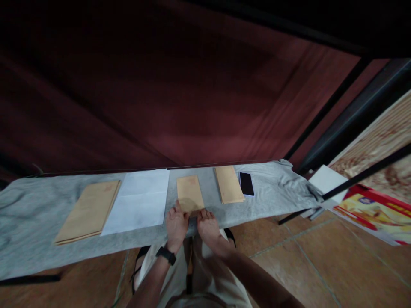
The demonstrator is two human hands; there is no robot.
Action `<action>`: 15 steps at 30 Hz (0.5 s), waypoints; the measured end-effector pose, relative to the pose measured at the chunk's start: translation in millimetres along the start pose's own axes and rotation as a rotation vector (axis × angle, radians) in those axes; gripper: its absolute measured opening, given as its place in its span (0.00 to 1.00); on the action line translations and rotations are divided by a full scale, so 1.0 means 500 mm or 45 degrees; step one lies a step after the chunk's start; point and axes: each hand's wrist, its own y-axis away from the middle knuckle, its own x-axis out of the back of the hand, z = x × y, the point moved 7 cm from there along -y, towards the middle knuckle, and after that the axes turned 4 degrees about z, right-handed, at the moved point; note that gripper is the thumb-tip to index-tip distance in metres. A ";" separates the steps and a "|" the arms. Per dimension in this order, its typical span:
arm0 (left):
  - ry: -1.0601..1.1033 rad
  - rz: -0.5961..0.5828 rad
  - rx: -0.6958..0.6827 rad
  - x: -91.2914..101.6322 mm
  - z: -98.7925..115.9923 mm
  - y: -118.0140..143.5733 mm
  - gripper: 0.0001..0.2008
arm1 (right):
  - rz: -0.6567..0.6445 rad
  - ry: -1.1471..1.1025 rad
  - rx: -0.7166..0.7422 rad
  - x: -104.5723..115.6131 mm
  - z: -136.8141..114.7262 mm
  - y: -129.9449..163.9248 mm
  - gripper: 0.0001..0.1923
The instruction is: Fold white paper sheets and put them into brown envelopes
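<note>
Grey cloth, envelope edge under fingers

tan envelope, grey cloth, black phone

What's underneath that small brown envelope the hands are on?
The small brown envelope lies flat on a grey cloth over the table. Both hands, left and right, cover its near edge, so anything beneath there is hidden.
</note>
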 end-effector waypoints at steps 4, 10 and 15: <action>0.349 -0.108 0.166 -0.013 -0.029 -0.031 0.39 | -0.016 -0.019 0.013 0.005 -0.004 -0.011 0.15; 1.043 -0.184 0.297 -0.005 -0.002 -0.047 0.35 | 0.083 -0.091 -0.062 0.030 0.004 -0.031 0.12; 1.302 -0.129 0.171 0.052 0.075 -0.052 0.32 | 0.173 -0.790 -0.471 0.047 0.067 -0.054 0.11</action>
